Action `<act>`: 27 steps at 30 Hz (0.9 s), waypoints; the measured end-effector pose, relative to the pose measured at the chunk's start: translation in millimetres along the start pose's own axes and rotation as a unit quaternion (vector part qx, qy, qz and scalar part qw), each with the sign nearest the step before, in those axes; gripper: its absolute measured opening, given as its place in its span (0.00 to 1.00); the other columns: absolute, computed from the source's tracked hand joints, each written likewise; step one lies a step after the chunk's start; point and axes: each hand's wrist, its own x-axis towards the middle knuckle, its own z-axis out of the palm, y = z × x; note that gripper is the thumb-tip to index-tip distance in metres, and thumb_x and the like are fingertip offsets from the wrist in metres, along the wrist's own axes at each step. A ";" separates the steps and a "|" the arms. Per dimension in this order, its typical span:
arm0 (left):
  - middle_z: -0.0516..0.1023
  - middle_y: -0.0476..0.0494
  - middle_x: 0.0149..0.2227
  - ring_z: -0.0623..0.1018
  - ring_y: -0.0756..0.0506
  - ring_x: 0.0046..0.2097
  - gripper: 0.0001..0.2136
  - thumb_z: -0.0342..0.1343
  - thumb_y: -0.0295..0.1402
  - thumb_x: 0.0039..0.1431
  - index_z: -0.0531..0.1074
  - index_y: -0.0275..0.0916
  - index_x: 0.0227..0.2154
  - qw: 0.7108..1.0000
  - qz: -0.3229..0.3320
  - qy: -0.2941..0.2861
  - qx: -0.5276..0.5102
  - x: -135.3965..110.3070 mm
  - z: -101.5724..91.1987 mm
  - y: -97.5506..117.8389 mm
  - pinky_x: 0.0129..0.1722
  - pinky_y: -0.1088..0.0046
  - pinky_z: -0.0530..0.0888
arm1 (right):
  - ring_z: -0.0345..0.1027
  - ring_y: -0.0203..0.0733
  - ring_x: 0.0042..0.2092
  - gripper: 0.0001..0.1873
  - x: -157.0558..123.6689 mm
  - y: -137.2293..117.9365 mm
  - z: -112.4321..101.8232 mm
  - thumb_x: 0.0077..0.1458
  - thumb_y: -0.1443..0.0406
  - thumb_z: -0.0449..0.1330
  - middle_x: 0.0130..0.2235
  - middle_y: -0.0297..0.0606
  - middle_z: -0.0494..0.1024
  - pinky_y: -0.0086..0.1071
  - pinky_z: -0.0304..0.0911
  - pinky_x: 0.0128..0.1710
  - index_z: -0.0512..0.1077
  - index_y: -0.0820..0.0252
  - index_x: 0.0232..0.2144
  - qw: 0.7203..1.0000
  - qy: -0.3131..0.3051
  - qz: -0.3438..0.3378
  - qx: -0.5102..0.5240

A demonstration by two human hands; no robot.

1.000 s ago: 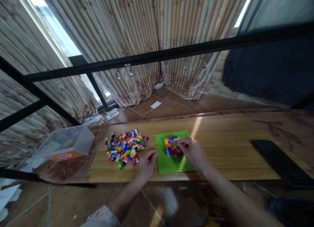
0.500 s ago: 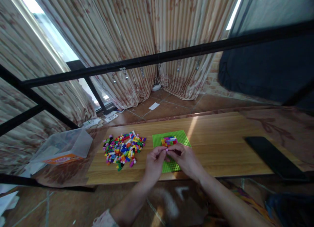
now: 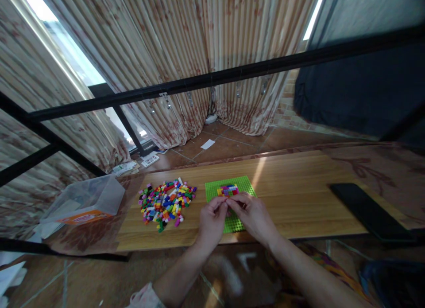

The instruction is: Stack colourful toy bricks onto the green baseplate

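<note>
My left hand [image 3: 212, 217] and my right hand [image 3: 250, 215] meet fingertip to fingertip over the near part of a green studded baseplate [image 3: 247, 184]. Both are closed in a pinch around a small pink toy brick, now almost wholly hidden by the fingers. Just beyond the fingertips, a block of multicoloured toy bricks [image 3: 228, 190] sits on the baseplate, its near side partly covered by my hands. To the left of my left hand, a loose pile of small toy bricks [image 3: 168, 202] in many colours is spread on the wooden tabletop [image 3: 292, 188].
A clear plastic box [image 3: 93, 195] with an orange label stands left of the tabletop. A dark flat phone-like slab [image 3: 368, 210] lies at the right end. A black metal bar [image 3: 212, 79] crosses in front of the curtains [image 3: 166, 37]. Papers [image 3: 149, 159] lie on the floor behind.
The fingertips have closed further over the pink brick, which showed between them before. Both hands otherwise stay in nearly the same place; the view has shifted slightly.
</note>
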 end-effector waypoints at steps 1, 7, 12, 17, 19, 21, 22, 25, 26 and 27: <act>0.78 0.48 0.27 0.74 0.50 0.27 0.09 0.55 0.36 0.55 0.75 0.37 0.33 1.000 0.003 -0.005 0.012 0.2 0.3 -0.9 0.29 0.76 0.73 | 0.69 0.38 0.31 0.14 0.6 1.1 -0.7 0.57 0.58 0.55 0.30 0.36 0.77 0.30 0.61 0.32 0.79 0.54 0.29 1.000 -0.001 -0.002 -0.001; 0.79 0.44 0.38 0.77 0.47 0.37 0.11 0.52 0.34 0.57 0.73 0.38 0.41 0.991 0.033 0.009 0.126 5.7 -11.5 -13.0 0.40 0.69 0.74 | 0.69 0.39 0.30 0.13 12.2 29.2 -10.4 0.54 0.57 0.57 0.30 0.37 0.78 0.31 0.61 0.32 0.79 0.55 0.27 0.999 0.024 0.022 -0.039; 0.74 0.40 0.48 0.74 0.42 0.49 0.17 0.54 0.31 0.55 0.68 0.39 0.49 0.953 0.077 0.024 0.291 4.2 -32.0 -29.2 0.51 0.60 0.70 | 0.69 0.39 0.31 0.11 21.1 57.8 -20.9 0.52 0.59 0.59 0.31 0.37 0.78 0.31 0.60 0.33 0.79 0.56 0.28 0.992 0.028 0.066 -0.105; 0.66 0.36 0.57 0.65 0.39 0.59 0.28 0.57 0.32 0.53 0.60 0.37 0.57 0.926 0.097 -0.022 0.364 -2.8 -33.4 -43.1 0.58 0.55 0.63 | 0.70 0.40 0.34 0.10 24.5 65.1 -14.1 0.52 0.60 0.59 0.33 0.39 0.77 0.31 0.61 0.36 0.80 0.56 0.29 0.990 -0.007 0.049 -0.130; 0.66 0.36 0.57 0.65 0.39 0.59 0.28 0.56 0.33 0.54 0.59 0.38 0.58 0.921 0.103 -0.043 0.373 -3.9 -31.9 -47.7 0.58 0.55 0.63 | 0.70 0.40 0.36 0.10 26.4 64.4 -8.8 0.53 0.60 0.59 0.34 0.38 0.77 0.32 0.61 0.38 0.80 0.55 0.29 0.991 -0.020 0.033 -0.128; 0.68 0.38 0.56 0.66 0.39 0.58 0.27 0.56 0.33 0.55 0.59 0.39 0.58 0.919 0.110 -0.060 0.375 -4.0 -31.5 -50.6 0.58 0.55 0.63 | 0.70 0.40 0.37 0.10 28.9 63.6 -4.1 0.53 0.60 0.59 0.35 0.38 0.77 0.32 0.62 0.39 0.79 0.54 0.28 0.992 -0.029 0.020 -0.125; 0.68 0.39 0.56 0.66 0.39 0.57 0.27 0.55 0.33 0.55 0.59 0.40 0.58 0.918 0.111 -0.066 0.375 -3.9 -31.7 -51.3 0.58 0.55 0.63 | 0.70 0.40 0.37 0.10 30.3 63.5 -2.2 0.53 0.60 0.59 0.35 0.38 0.77 0.33 0.62 0.40 0.79 0.54 0.27 0.992 -0.030 0.015 -0.123; 0.68 0.40 0.56 0.66 0.39 0.57 0.27 0.56 0.33 0.55 0.58 0.42 0.59 0.919 0.103 -0.072 0.373 -3.7 -32.7 -51.4 0.57 0.55 0.63 | 0.69 0.41 0.38 0.10 34.3 65.1 1.5 0.53 0.60 0.59 0.35 0.38 0.77 0.34 0.63 0.42 0.79 0.54 0.27 0.993 -0.027 -0.003 -0.111; 0.68 0.40 0.56 0.66 0.39 0.57 0.28 0.56 0.33 0.55 0.58 0.42 0.59 0.920 0.100 -0.072 0.373 -3.7 -33.0 -51.2 0.57 0.55 0.63 | 0.69 0.41 0.39 0.10 35.4 66.2 2.3 0.53 0.60 0.59 0.35 0.38 0.76 0.35 0.63 0.42 0.79 0.54 0.27 0.994 -0.025 -0.011 -0.105; 0.68 0.40 0.55 0.66 0.39 0.57 0.28 0.56 0.32 0.55 0.58 0.42 0.59 0.920 0.097 -0.072 0.372 -3.8 -33.1 -50.9 0.57 0.55 0.63 | 0.69 0.41 0.39 0.09 36.3 67.3 2.8 0.52 0.60 0.59 0.35 0.38 0.76 0.36 0.63 0.43 0.79 0.54 0.27 0.995 -0.024 -0.018 -0.100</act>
